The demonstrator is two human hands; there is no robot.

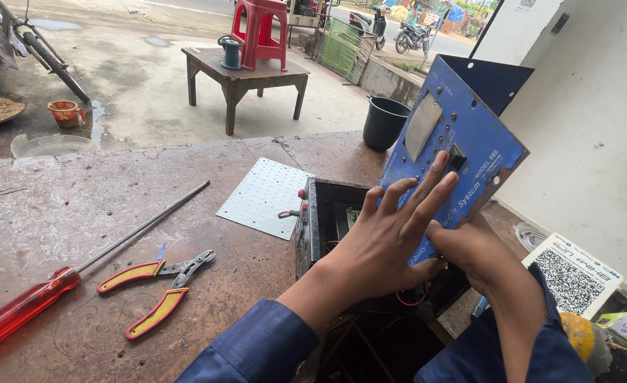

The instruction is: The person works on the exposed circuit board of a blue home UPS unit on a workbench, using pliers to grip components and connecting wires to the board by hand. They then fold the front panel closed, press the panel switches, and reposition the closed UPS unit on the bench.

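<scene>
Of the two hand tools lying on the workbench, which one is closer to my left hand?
The red-and-yellow-handled pliers, lying open. The long red-handled screwdriver lies beyond them, farther from your left hand.
</scene>
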